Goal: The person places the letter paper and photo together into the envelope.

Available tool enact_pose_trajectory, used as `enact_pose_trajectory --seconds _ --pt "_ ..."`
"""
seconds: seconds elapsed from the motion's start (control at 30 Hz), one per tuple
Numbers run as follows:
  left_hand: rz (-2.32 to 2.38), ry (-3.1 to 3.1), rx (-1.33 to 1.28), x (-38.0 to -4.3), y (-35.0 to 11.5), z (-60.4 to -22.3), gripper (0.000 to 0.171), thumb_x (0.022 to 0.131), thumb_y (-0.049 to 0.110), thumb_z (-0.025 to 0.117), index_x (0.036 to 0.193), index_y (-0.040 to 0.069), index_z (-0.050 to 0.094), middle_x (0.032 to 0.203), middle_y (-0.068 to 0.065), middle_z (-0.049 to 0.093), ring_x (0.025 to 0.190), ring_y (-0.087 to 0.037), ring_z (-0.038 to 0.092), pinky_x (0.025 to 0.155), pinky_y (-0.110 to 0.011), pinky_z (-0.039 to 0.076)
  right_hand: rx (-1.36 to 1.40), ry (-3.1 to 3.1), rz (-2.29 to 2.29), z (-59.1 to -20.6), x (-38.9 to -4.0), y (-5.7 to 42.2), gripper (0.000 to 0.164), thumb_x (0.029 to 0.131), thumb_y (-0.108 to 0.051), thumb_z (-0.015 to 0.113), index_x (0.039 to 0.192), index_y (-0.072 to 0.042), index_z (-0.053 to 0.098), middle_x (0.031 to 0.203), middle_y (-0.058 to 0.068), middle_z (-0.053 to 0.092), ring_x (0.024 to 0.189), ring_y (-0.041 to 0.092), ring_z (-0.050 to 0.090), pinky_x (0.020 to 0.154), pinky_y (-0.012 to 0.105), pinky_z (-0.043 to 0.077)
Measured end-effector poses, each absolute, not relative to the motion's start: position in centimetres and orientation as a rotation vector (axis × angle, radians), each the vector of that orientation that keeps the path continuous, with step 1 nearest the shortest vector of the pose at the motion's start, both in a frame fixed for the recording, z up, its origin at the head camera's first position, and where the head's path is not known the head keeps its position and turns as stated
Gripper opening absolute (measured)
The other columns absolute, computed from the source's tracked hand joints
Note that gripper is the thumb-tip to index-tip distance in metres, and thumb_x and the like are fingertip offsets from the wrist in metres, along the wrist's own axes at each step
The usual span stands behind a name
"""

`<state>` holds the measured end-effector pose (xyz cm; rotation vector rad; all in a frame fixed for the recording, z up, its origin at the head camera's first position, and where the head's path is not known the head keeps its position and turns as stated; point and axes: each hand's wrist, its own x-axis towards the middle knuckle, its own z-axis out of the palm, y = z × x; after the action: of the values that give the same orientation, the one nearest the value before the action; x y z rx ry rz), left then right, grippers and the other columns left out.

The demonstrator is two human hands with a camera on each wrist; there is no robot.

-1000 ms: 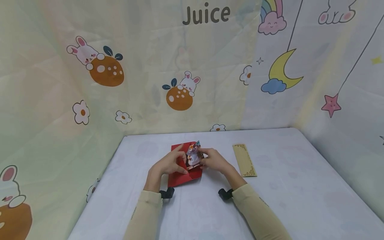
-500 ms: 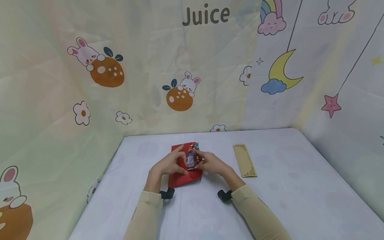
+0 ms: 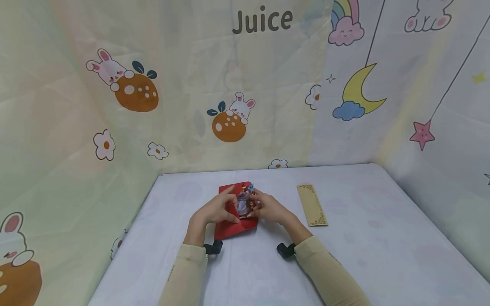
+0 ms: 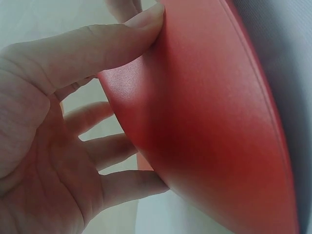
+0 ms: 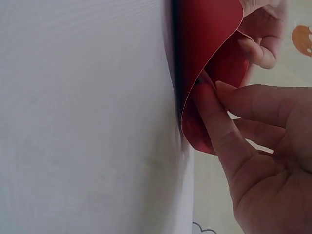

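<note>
A red paper envelope lies in front of me in the head view, its mouth spread apart. My left hand pinches its edge; in the left wrist view the thumb presses on the red paper and the other fingers spread behind it. A small picture card with a cartoon animal stands over the envelope, its lower part at the mouth. My right hand holds the card's right edge. In the right wrist view, the index fingertip reaches inside the red fold beside the thumb.
A gold strip of card with an ornate border lies on the white tabletop to the right of my hands. Printed fabric walls with rabbits and flowers rise behind and at both sides.
The picture card has shifted slightly down and left over the envelope. My right hand moved left with it, and its fingers changed their place on the card. The left hand stayed still.
</note>
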<state>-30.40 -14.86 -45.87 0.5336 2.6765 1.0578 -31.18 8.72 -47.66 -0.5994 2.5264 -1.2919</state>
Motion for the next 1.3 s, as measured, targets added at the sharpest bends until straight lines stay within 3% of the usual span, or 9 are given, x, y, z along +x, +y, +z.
enact_pose_trajectory --seconds 0.27,0.5,0.77,0.9,1.17,1.3 --pt "1.063 2.677 0.548 -30.4 -14.9 -45.9 0.033 0.077 0.021 0.093 0.088 0.026 0.063 0.174 -0.004 0.022 0.157 -0.041 0.027 0.110 -0.063 0.047 -0.640 2.529 -1.274 -47.8 -31.1 8.6 0.072 0.088 -0.003 0.081 0.152 0.001 0.048 0.170 0.021 0.028 0.090 0.016 0.066 0.077 0.027 0.059" --pt "1.074 2.677 0.552 -30.5 -15.1 -45.7 0.033 0.077 0.022 0.093 0.088 0.027 0.063 0.175 -0.003 0.022 0.157 -0.040 0.026 0.109 -0.061 0.050 -0.632 2.520 -1.250 -47.8 -31.2 8.3 0.076 0.091 -0.003 0.078 0.157 -0.001 0.042 0.151 0.020 0.053 0.091 0.019 0.060 0.071 0.024 0.055" --pt "1.085 2.671 0.563 -30.4 -15.2 -45.9 0.033 0.077 0.022 0.093 0.088 0.027 0.062 0.174 -0.006 0.022 0.156 -0.042 0.027 0.115 -0.068 0.040 -0.616 2.501 -1.270 -48.0 -31.1 8.2 0.078 0.091 -0.004 0.078 0.158 -0.001 0.039 0.132 0.018 0.063 0.088 0.018 0.060 0.072 0.025 0.055" --pt "1.075 2.656 0.569 -30.2 -15.2 -46.1 0.032 0.078 0.023 0.093 0.089 0.027 0.063 0.174 -0.007 0.022 0.156 -0.043 0.027 0.114 -0.068 0.040 -0.620 2.482 -1.287 -48.4 -30.7 8.3 0.077 0.092 -0.008 0.079 0.158 -0.001 0.040 0.142 0.020 0.059 0.089 0.019 0.062 0.075 0.027 0.054" --pt "1.075 2.658 0.562 -30.0 -15.3 -46.4 0.031 0.079 0.022 0.092 0.092 0.024 0.065 0.174 -0.006 0.023 0.156 -0.043 0.027 0.110 -0.065 0.047 -0.632 2.484 -1.274 -48.4 -30.2 8.1 0.068 0.095 -0.013 0.076 0.155 -0.003 0.046 0.161 0.019 0.045 0.129 0.030 0.056 0.105 0.047 0.055" --pt "1.090 2.661 0.579 -29.8 -15.4 -46.1 0.030 0.079 0.020 0.092 0.091 0.024 0.064 0.174 -0.007 0.022 0.156 -0.043 0.026 0.109 -0.064 0.048 -0.655 2.480 -1.243 -48.1 -30.1 7.9 0.064 0.096 -0.018 0.075 0.153 -0.004 0.050 0.161 0.017 0.046 0.137 0.033 0.051 0.108 0.051 0.053"
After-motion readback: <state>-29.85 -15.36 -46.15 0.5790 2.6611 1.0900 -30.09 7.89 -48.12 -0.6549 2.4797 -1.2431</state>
